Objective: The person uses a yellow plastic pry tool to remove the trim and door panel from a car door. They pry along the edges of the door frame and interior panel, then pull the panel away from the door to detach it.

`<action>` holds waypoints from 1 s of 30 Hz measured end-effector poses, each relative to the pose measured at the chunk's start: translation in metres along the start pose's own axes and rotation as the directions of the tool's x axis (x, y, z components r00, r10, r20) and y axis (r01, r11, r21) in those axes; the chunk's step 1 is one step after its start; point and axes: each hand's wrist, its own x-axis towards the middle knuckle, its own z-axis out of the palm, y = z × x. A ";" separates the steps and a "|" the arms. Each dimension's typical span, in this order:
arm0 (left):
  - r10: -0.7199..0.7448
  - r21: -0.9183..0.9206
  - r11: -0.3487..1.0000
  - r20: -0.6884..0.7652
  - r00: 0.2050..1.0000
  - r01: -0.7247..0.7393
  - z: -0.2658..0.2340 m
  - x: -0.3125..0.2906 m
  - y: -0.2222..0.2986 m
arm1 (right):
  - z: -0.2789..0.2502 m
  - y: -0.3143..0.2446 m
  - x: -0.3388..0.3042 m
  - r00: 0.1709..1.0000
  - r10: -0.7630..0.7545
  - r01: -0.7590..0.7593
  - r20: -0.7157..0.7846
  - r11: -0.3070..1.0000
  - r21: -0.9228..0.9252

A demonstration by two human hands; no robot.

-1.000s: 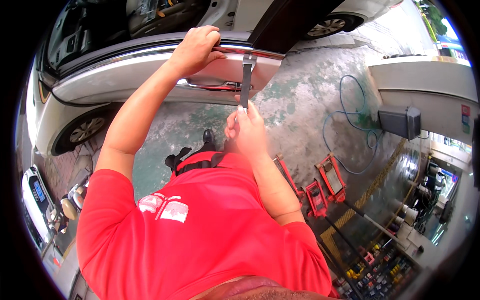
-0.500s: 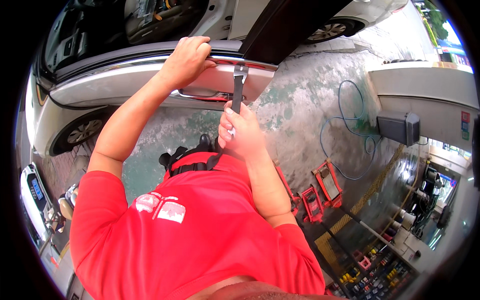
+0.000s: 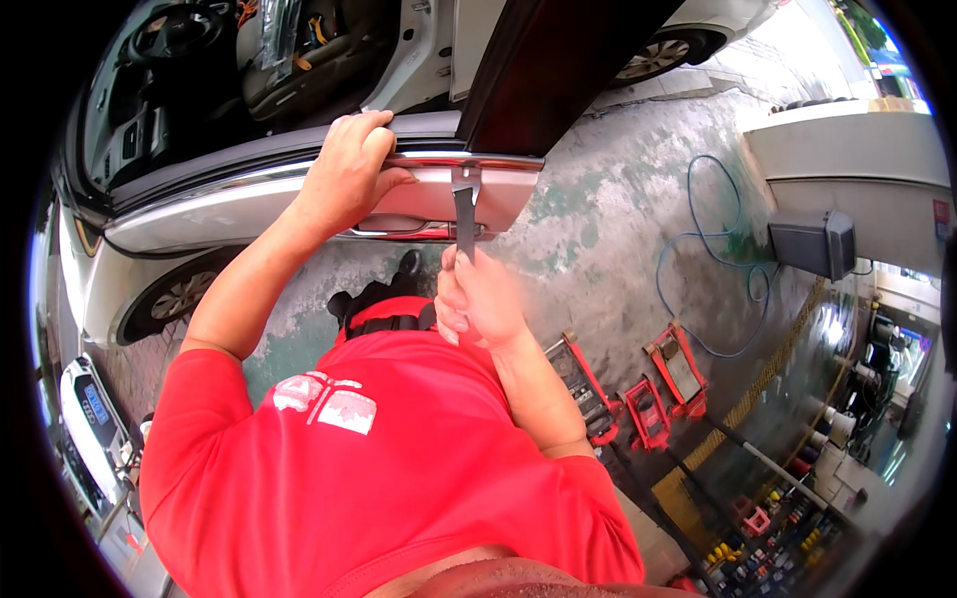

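Note:
A pale car door (image 3: 289, 203) stands open in front of me, a chrome strip (image 3: 424, 159) running along its window sill. My left hand (image 3: 346, 174) is hooked over the sill, fingers curled across its top edge and thumb sticking out to the right. My right hand (image 3: 477, 299) is closed round a flat dark pry tool (image 3: 466, 219). The tool points away from me, and its notched metal tip touches the underside of the chrome strip near the door's rear end. Below the tip is the door handle (image 3: 391, 227). My palm hides the tool's near end.
The car's interior with a seat (image 3: 289, 85) lies beyond the door; a dark pillar-like frame (image 3: 528, 75) rises at its rear. To the right, red floor jacks (image 3: 648, 411), a blue hose (image 3: 698, 234) and a grey box (image 3: 812, 246) are around the floor and wall.
My left hand has slid a little left along the sill. My right hand sits slightly lower, and the tool is more upright in view. The whole view has shifted.

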 end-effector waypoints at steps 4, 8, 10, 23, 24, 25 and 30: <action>0.005 0.027 1.000 -0.041 0.999 -0.004 0.007 -0.002 -0.001 | -0.006 0.001 0.001 1.000 -0.007 0.007 0.015 1.000 0.008; 0.026 0.050 0.998 -0.064 0.998 -0.023 0.014 -0.006 -0.004 | -0.005 0.002 0.001 0.999 -0.004 0.000 -0.048 0.997 -0.077; 0.028 0.066 0.998 -0.070 0.997 -0.023 0.016 -0.006 -0.005 | -0.004 0.002 0.002 0.997 -0.011 0.002 -0.078 0.993 -0.116; -0.030 0.004 1.000 -0.047 0.998 0.030 0.009 -0.004 0.002 | -0.009 -0.002 0.005 0.999 0.027 -0.027 0.019 1.000 -0.012; -0.029 -0.007 1.000 -0.050 0.998 0.029 0.008 -0.003 0.002 | -0.009 -0.002 0.005 1.000 0.021 -0.020 0.021 0.999 -0.043; -0.033 -0.020 0.999 -0.060 0.998 0.031 0.007 -0.003 0.003 | -0.009 -0.003 0.005 1.000 0.019 -0.018 0.011 0.998 -0.067; -0.072 -0.013 0.997 -0.044 0.996 0.071 0.003 0.004 0.009 | -0.012 -0.004 0.004 1.000 0.011 -0.010 0.003 0.989 -0.150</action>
